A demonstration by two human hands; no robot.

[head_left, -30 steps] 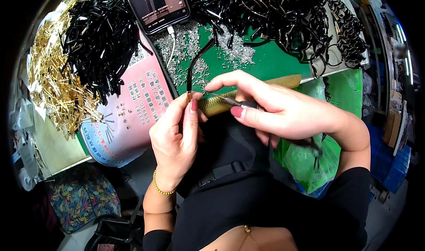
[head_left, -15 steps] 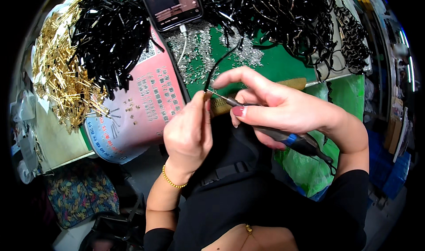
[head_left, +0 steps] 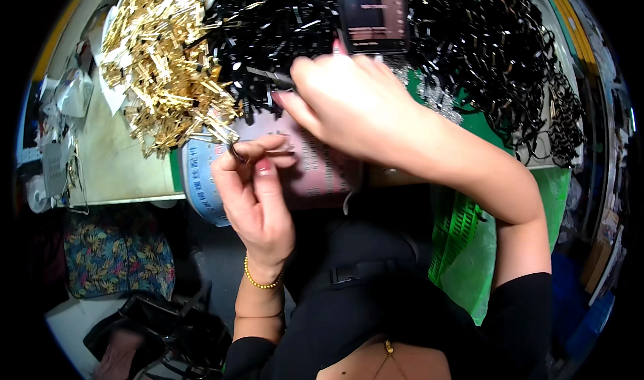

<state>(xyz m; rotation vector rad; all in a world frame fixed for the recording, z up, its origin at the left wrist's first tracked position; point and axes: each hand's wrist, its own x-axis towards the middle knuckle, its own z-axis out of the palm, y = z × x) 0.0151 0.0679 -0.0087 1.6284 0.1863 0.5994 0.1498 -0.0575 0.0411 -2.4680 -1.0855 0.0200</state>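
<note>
My left hand [head_left: 258, 199], with a gold bead bracelet at the wrist, has its fingers curled and thumb drawn in. They close on something small and dark that I cannot make out, beside the gold metal pieces [head_left: 168, 71]. My right hand [head_left: 355, 105] reaches across to the front of the pile of black eyeglass temples [head_left: 272, 18], just below the phone [head_left: 372, 18]. A slim dark shiny piece [head_left: 268, 76] lies by its thumb. Blur and the back of the hand hide most of its fingers, so its grip is unclear.
More black temples [head_left: 483, 65] heap up at the right, beside small silver screws [head_left: 439, 101] on a green mat. A pink and blue printed sheet [head_left: 208, 185] hangs over the table edge. Green plastic [head_left: 463, 259] hangs at the right. A floral cloth [head_left: 121, 252] is below left.
My right hand has moved left and away from me, and the black electric screwdriver it held is out of sight. My left hand has dropped left and apart from it. The whole view has shifted.
</note>
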